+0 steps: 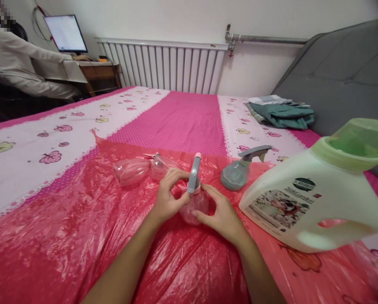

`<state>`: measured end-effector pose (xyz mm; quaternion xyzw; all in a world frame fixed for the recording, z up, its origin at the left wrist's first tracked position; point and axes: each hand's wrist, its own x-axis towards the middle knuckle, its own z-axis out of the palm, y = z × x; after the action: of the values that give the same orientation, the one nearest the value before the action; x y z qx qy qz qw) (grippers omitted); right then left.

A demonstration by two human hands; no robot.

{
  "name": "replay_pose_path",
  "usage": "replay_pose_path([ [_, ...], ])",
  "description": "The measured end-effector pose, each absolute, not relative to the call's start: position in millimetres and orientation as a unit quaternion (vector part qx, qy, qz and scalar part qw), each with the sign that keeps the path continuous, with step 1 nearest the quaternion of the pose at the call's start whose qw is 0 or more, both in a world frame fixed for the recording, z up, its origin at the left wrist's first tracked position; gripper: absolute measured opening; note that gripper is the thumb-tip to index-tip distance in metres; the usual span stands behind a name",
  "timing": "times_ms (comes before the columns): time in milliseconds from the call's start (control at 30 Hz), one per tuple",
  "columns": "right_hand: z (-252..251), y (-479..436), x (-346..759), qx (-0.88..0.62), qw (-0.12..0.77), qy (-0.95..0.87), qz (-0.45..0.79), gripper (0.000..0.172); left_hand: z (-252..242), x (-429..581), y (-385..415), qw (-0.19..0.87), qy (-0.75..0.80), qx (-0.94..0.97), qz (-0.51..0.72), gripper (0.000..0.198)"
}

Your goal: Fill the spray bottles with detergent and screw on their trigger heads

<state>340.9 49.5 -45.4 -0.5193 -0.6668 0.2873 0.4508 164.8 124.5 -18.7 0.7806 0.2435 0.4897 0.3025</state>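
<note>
A small clear spray bottle [197, 207] with a grey spray head [194, 175] and a pink nozzle stands on a red plastic sheet [112, 249]. My left hand [171, 192] is closed around the spray head by the bottle's neck. On the other side, my right hand [218, 211] grips the bottle's body, thumb in front. Beyond the left hand, a clear plastic bottle [131, 171] and another clear spray bottle [163, 166] lie on their sides. To the right is a second grey-headed spray bottle [235, 175] with bluish-green liquid inside.
A large pale green detergent jug [303, 202] with a green cap stands close on the right. Folded clothes [280, 112] lie on the bed [191, 114] near the grey headboard [344, 76]. At the back left, a person [14, 59] sits by a desk with a monitor [66, 33].
</note>
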Motion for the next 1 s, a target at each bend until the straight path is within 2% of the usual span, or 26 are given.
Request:
replay_pose_path([
  [133, -47.1, 50.0, 339.7, -0.520, 0.453, -0.665, 0.286, 0.065, -20.7, 163.9, 127.6, 0.306, 0.233, 0.784, 0.487, 0.015],
  [333, -46.4, 49.8, 338.4, -0.524, 0.449, -0.663, 0.290, 0.062, -18.0, 164.4, 125.0, 0.298, 0.222, 0.797, 0.477, 0.024],
  [500, -47.7, 49.6, 337.8, -0.527, 0.453, -0.661, 0.283, 0.064, -16.9, 167.4, 123.4, 0.304, 0.239, 0.791, 0.474, 0.024],
  [1000, -50.9, 51.0, 339.2, -0.538, 0.453, -0.649, 0.288, 0.067, -32.3, 166.6, 126.2, 0.460, 0.237, 0.738, 0.433, 0.032],
])
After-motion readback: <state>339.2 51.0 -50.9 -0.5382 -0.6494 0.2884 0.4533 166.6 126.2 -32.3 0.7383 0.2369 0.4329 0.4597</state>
